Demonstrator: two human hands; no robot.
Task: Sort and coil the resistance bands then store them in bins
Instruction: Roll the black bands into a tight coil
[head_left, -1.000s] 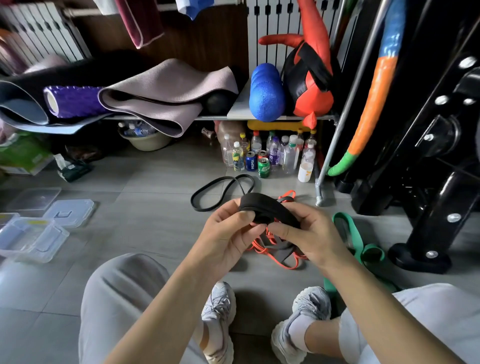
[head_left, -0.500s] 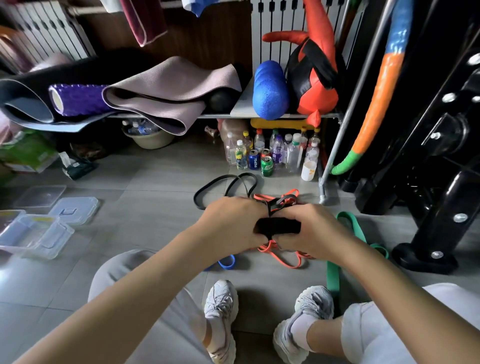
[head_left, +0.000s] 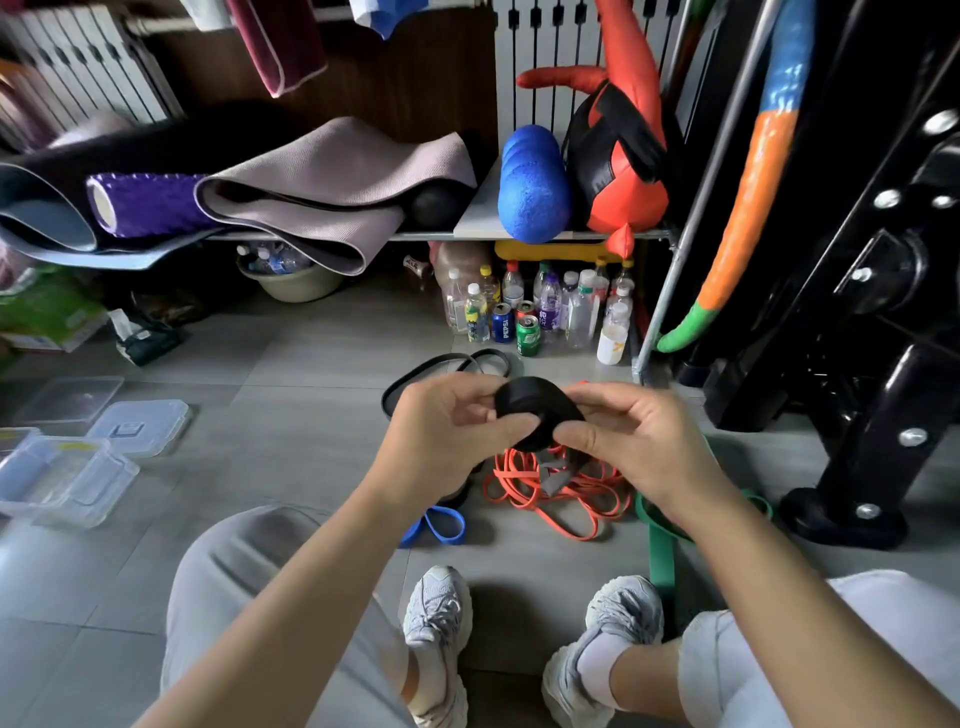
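Note:
A wide black resistance band (head_left: 535, 410), rolled into a tight coil, is held in the air between both hands. My left hand (head_left: 447, 436) pinches its left side and my right hand (head_left: 634, 441) grips its right side. Below them on the floor lie a tangled orange band (head_left: 540, 488), a small blue band (head_left: 441, 525), a green band (head_left: 662, 551) and a thin black band (head_left: 415, 376). Clear plastic bins (head_left: 62, 478) stand open on the floor at the left, with loose lids (head_left: 140, 426) behind them.
Bottles and cans (head_left: 530, 312) stand under a low shelf (head_left: 519, 235) that carries yoga mats, a purple roller and a blue foam roller. A black exercise machine frame (head_left: 883, 415) fills the right. My shoes (head_left: 436, 623) and knees are in the foreground.
The hands rose and turned outward, so the black coil now shows on top between the fingers instead of being covered by them. The roll looks tighter than a second ago.

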